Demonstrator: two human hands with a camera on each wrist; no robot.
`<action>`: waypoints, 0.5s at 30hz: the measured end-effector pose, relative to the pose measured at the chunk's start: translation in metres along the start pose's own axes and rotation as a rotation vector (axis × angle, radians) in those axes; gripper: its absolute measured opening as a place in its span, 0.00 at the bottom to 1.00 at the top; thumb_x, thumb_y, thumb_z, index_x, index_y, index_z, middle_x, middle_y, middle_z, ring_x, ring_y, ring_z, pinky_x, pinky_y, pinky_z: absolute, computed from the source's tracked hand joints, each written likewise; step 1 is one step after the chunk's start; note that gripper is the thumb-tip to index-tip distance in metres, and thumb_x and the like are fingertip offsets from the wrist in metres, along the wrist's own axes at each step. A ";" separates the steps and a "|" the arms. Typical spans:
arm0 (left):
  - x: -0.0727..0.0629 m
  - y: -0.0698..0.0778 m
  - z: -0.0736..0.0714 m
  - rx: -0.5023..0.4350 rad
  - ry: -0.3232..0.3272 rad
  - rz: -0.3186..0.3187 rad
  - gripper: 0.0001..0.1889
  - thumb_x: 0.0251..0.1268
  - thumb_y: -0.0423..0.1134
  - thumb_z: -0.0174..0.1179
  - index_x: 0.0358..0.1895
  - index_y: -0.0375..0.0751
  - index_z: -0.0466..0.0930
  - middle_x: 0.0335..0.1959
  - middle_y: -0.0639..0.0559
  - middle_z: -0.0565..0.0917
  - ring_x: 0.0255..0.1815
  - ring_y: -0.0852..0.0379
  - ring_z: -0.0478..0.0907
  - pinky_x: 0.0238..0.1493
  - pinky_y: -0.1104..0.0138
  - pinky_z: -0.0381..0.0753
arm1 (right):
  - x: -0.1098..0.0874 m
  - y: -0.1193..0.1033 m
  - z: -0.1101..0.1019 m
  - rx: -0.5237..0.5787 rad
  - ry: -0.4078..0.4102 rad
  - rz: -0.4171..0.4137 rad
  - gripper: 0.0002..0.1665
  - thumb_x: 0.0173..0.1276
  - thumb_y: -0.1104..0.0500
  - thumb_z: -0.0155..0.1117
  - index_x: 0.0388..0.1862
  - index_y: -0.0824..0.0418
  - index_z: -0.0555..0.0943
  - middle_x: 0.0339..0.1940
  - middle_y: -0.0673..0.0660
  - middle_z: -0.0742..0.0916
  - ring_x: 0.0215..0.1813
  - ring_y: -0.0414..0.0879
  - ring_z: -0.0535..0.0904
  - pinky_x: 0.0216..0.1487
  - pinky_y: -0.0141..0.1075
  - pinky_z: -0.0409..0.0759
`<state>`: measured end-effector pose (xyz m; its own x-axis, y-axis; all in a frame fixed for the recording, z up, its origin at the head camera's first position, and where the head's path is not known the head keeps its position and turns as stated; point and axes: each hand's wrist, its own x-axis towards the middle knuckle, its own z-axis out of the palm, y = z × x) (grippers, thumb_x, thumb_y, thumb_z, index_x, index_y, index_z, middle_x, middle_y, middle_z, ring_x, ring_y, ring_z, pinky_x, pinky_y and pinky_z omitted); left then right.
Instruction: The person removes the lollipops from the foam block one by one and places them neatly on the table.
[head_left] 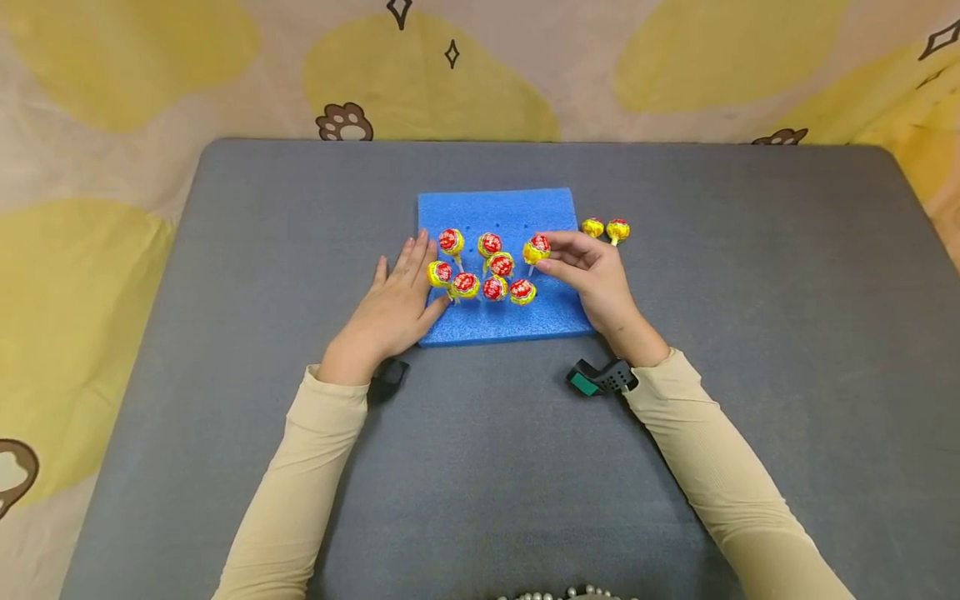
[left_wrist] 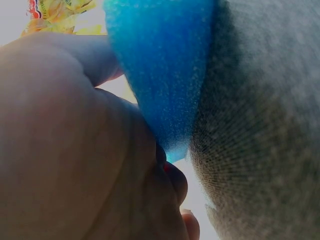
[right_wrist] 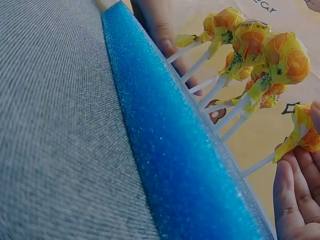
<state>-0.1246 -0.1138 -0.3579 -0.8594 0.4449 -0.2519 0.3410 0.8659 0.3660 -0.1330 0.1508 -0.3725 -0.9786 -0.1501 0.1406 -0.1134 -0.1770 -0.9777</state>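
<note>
A blue foam board lies flat on the table, with several yellow-and-red wrapped lollipops standing in its left and middle part on white sticks. My right hand pinches another lollipop by its wrapped head over the board's right half. In the right wrist view, the stick of this held lollipop points down and meets the foam's top face. My left hand rests flat at the board's left edge, fingers straight and thumb over the foam near the closest lollipops. The left wrist view shows this hand against the foam's side.
Two more lollipops lie on the grey table just beyond the board's right edge, behind my right hand. Small holes dot the rear of the foam. A patterned cloth hangs behind the table.
</note>
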 end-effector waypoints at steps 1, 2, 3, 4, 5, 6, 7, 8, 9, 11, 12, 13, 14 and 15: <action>0.000 0.000 0.000 0.000 0.000 -0.001 0.39 0.73 0.52 0.41 0.75 0.39 0.31 0.76 0.47 0.30 0.75 0.52 0.25 0.70 0.49 0.28 | 0.000 0.000 0.000 -0.005 0.001 0.001 0.18 0.59 0.78 0.60 0.46 0.66 0.83 0.38 0.51 0.87 0.40 0.43 0.82 0.43 0.31 0.80; 0.000 0.000 0.000 0.000 -0.001 -0.002 0.39 0.73 0.52 0.41 0.75 0.39 0.31 0.76 0.47 0.30 0.75 0.52 0.25 0.70 0.49 0.28 | 0.000 0.000 0.000 -0.011 0.001 0.003 0.17 0.59 0.78 0.60 0.46 0.66 0.82 0.38 0.51 0.87 0.41 0.42 0.81 0.43 0.31 0.80; 0.000 0.000 0.000 0.000 -0.001 -0.002 0.39 0.73 0.52 0.41 0.75 0.39 0.31 0.76 0.47 0.30 0.75 0.52 0.25 0.70 0.49 0.28 | 0.000 -0.001 0.000 -0.014 0.002 0.003 0.17 0.59 0.78 0.60 0.46 0.67 0.82 0.38 0.51 0.87 0.41 0.43 0.81 0.43 0.31 0.80; 0.000 0.000 0.000 -0.001 0.000 -0.001 0.39 0.73 0.52 0.42 0.75 0.39 0.31 0.76 0.47 0.30 0.75 0.52 0.25 0.70 0.49 0.28 | 0.000 -0.001 0.000 -0.017 0.004 0.003 0.17 0.59 0.78 0.60 0.46 0.67 0.82 0.38 0.51 0.87 0.40 0.43 0.81 0.43 0.31 0.80; 0.000 0.000 0.000 -0.001 0.001 -0.002 0.39 0.73 0.52 0.42 0.75 0.39 0.32 0.76 0.47 0.30 0.75 0.52 0.26 0.70 0.49 0.28 | 0.000 -0.001 -0.001 -0.017 0.005 0.002 0.17 0.59 0.77 0.60 0.46 0.67 0.82 0.38 0.51 0.86 0.40 0.43 0.81 0.43 0.31 0.80; 0.000 0.000 0.000 -0.003 0.002 -0.002 0.39 0.72 0.52 0.42 0.75 0.39 0.32 0.76 0.47 0.30 0.75 0.52 0.26 0.70 0.49 0.28 | 0.000 -0.001 -0.001 -0.017 0.006 0.001 0.17 0.59 0.77 0.60 0.46 0.67 0.82 0.38 0.51 0.86 0.40 0.44 0.81 0.43 0.31 0.80; 0.000 0.000 0.000 -0.003 0.003 -0.002 0.39 0.72 0.52 0.42 0.75 0.39 0.32 0.76 0.47 0.30 0.75 0.51 0.26 0.70 0.49 0.28 | 0.000 -0.002 0.000 -0.016 0.006 0.000 0.17 0.59 0.77 0.60 0.46 0.67 0.82 0.38 0.51 0.86 0.40 0.44 0.81 0.43 0.31 0.80; -0.001 0.001 -0.001 -0.004 0.004 -0.004 0.39 0.72 0.52 0.42 0.75 0.39 0.32 0.76 0.47 0.30 0.75 0.51 0.26 0.70 0.49 0.28 | 0.000 -0.002 0.000 -0.013 0.006 -0.002 0.17 0.59 0.78 0.60 0.46 0.66 0.83 0.38 0.51 0.86 0.40 0.44 0.81 0.43 0.31 0.80; -0.001 0.001 -0.001 -0.004 0.003 -0.005 0.39 0.72 0.52 0.42 0.75 0.39 0.32 0.76 0.47 0.30 0.75 0.51 0.26 0.70 0.49 0.28 | 0.001 -0.002 0.000 -0.008 0.007 -0.003 0.18 0.59 0.78 0.60 0.45 0.65 0.83 0.37 0.51 0.86 0.40 0.44 0.81 0.43 0.31 0.80; -0.001 0.001 -0.001 -0.001 0.003 -0.007 0.39 0.72 0.52 0.42 0.75 0.39 0.32 0.76 0.47 0.30 0.75 0.51 0.26 0.70 0.49 0.29 | 0.001 -0.002 0.000 0.002 0.010 -0.005 0.18 0.58 0.78 0.60 0.44 0.62 0.84 0.37 0.51 0.86 0.40 0.44 0.81 0.43 0.31 0.80; -0.001 0.001 -0.001 0.000 0.002 -0.007 0.39 0.72 0.52 0.42 0.75 0.39 0.32 0.76 0.47 0.30 0.75 0.51 0.26 0.70 0.49 0.29 | 0.001 -0.002 0.000 0.007 0.013 -0.004 0.19 0.58 0.78 0.61 0.43 0.60 0.84 0.37 0.51 0.86 0.40 0.43 0.81 0.43 0.30 0.80; -0.002 0.001 -0.001 0.001 0.001 -0.006 0.39 0.72 0.52 0.41 0.75 0.39 0.32 0.76 0.47 0.30 0.75 0.51 0.26 0.70 0.49 0.29 | 0.001 -0.002 0.000 0.012 0.015 -0.004 0.19 0.58 0.78 0.61 0.42 0.58 0.84 0.37 0.51 0.86 0.40 0.43 0.81 0.43 0.30 0.79; -0.001 0.001 -0.001 0.003 -0.001 -0.004 0.39 0.73 0.52 0.41 0.75 0.39 0.31 0.76 0.47 0.30 0.75 0.52 0.25 0.70 0.49 0.28 | 0.001 -0.002 0.000 0.016 0.019 -0.003 0.19 0.58 0.77 0.62 0.41 0.57 0.85 0.37 0.51 0.86 0.40 0.43 0.81 0.43 0.30 0.79; -0.001 0.001 -0.001 0.003 -0.002 -0.001 0.39 0.73 0.52 0.41 0.75 0.39 0.31 0.76 0.47 0.29 0.75 0.52 0.25 0.70 0.49 0.28 | 0.000 -0.002 0.000 0.020 0.024 -0.001 0.19 0.58 0.77 0.62 0.40 0.56 0.85 0.37 0.51 0.86 0.40 0.43 0.80 0.43 0.30 0.79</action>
<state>-0.1237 -0.1142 -0.3563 -0.8589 0.4449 -0.2539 0.3417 0.8669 0.3630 -0.1331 0.1513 -0.3706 -0.9824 -0.1271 0.1372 -0.1107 -0.1963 -0.9743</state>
